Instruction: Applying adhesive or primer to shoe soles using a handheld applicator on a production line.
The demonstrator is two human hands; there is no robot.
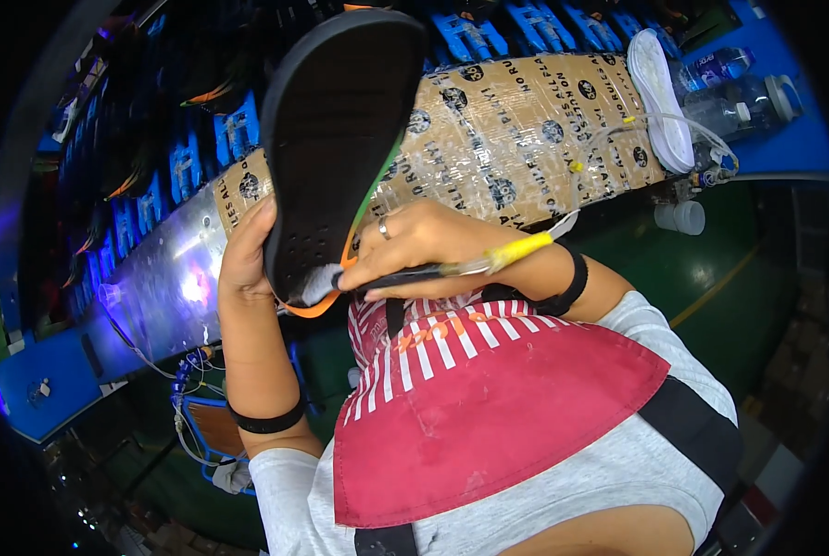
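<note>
Left hand [249, 250] is gripping a black sole [337, 139], right hand [416, 239] is pinching a brush [405, 275] — clear bottles [753, 102] are sitting beyond, contents unclear.

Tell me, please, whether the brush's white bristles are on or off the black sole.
On, it appears: the brush has its white bristles spread against the black sole, beside the small holes.

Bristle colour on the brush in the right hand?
White: the bristles of the brush show best in the head view, against the black shoe sole.
</note>
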